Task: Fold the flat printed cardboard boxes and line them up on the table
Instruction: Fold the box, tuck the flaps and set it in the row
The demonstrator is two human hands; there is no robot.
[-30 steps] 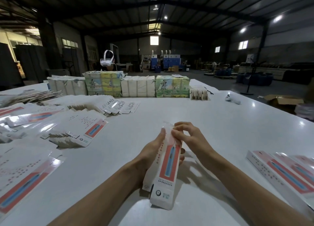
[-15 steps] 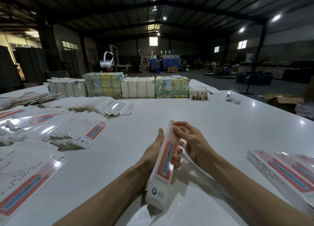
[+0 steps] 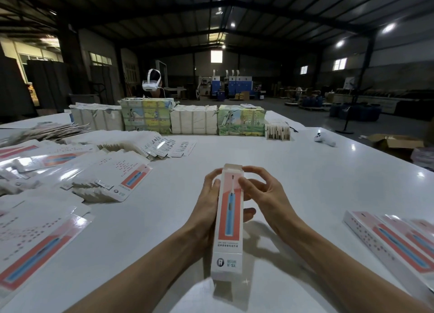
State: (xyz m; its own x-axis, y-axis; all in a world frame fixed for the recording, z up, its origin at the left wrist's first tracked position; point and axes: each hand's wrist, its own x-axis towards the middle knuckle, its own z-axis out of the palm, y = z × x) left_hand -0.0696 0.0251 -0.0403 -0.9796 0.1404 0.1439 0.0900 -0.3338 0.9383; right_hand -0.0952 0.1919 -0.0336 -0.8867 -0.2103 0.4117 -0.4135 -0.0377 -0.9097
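Left grip [image 3: 207, 205] and right grip [image 3: 263, 195] both clasp the box [image 3: 229, 221], centre frame.
Glossy rectangular cardboard, red panel, over smooth white surface [image 3: 305, 183].

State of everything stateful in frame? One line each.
toothbrush box: squared up, held above the table, far flap looks untucked
left hand: grips the box's left side
right hand: pinches the box's far end
flat box blanks: unfolded, piled at left
folded boxes: lying side by side at right
carton: open, on the floor
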